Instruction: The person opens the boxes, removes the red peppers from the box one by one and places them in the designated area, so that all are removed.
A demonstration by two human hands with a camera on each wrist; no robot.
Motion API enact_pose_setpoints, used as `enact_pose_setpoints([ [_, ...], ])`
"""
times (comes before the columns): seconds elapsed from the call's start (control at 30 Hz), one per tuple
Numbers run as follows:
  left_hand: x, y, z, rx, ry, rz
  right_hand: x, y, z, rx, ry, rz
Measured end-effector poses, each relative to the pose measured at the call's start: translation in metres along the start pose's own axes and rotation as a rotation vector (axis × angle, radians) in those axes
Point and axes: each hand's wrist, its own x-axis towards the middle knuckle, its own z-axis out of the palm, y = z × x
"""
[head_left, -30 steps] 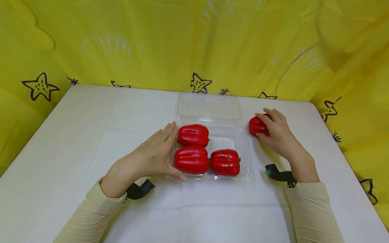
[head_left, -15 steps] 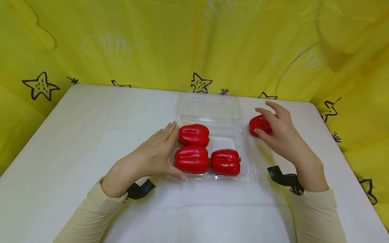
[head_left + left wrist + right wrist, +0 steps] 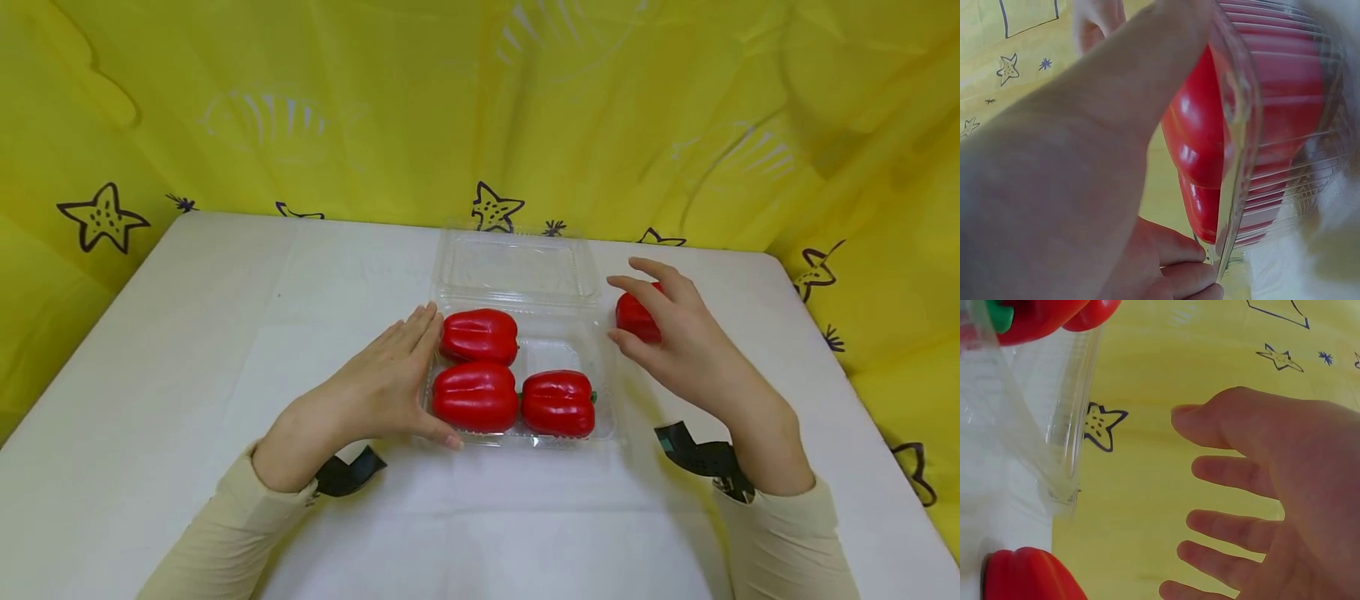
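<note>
A clear plastic clamshell box (image 3: 551, 354) holds three red bell peppers: one at the back left (image 3: 478, 336), one at the front left (image 3: 475, 397) and one at the front right (image 3: 558, 403). Along the box's left rim lies my left hand (image 3: 382, 379), its fingers straight and touching the edge. My right hand (image 3: 675, 333) hovers over a fourth red bell pepper (image 3: 636, 317) on the table, partly hiding it. In the right wrist view the fingers (image 3: 1229, 478) are spread and hold nothing, apart from the loose bell pepper (image 3: 1029, 575).
The box's clear lid (image 3: 517, 267) lies folded back toward the far table edge. A white cloth covers the table (image 3: 187, 350). Behind it hangs a yellow curtain (image 3: 405, 108) with star and fish drawings.
My right hand has let go of the loose bell pepper, lifted off it and spread its fingers, then shifted slightly left. My left hand has stayed at the box.
</note>
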Motion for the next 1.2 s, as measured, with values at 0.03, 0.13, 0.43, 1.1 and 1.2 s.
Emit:
enact_pose_setpoints([
  [0.03,0.0,0.001,0.0,0.001,0.0,0.001,0.0,-0.001,0.0,-0.001,0.002,-0.006],
  [0.13,0.0,0.002,-0.001,0.007,-0.001,-0.002,-0.002,-0.007,-0.001,-0.003,0.006,-0.03],
  [0.43,-0.003,0.003,-0.004,0.019,-0.007,-0.017,-0.002,-0.026,0.006,0.011,-0.083,-0.069],
  [1.1,-0.002,0.003,-0.003,0.003,-0.008,-0.01,-0.007,-0.043,0.024,0.038,-0.437,-0.078],
  [1.2,-0.002,0.002,-0.002,0.005,-0.011,-0.01,-0.008,-0.042,0.029,0.037,-0.456,-0.108],
])
